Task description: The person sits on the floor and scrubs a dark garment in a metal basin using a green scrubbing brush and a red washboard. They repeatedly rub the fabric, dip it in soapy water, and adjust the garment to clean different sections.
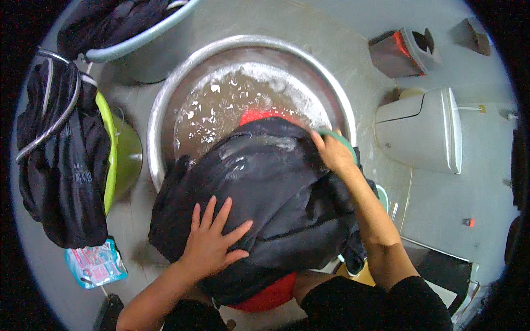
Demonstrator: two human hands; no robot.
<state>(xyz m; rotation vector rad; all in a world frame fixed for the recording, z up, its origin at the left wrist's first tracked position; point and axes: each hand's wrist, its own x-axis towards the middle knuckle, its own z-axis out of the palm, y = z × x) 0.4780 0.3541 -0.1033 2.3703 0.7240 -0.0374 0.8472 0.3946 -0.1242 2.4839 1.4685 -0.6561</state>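
A wet black garment (281, 186) lies spread over a red board or tub (265, 296), whose far end dips into a large round metal basin (248, 40). My left hand (215, 240) presses flat on the cloth with its fingers spread, holding nothing. Near the basin's right rim, my right hand (335, 151) grips a green brush-like object (345, 142), partly hidden by the fingers. Streaks of whitish suds mark the cloth between the hands. Murky water (219, 99) with foam at its edge fills the basin's far part.
At left, dark clothes (70, 165) hang over a lime-green bucket (124, 161), with a metal shower hose (62, 128) across them. A pale blue tub (145, 39) holds more. A detergent pouch (97, 262) lies below. A white toilet (418, 128) and waste bin (397, 53) stand at right.
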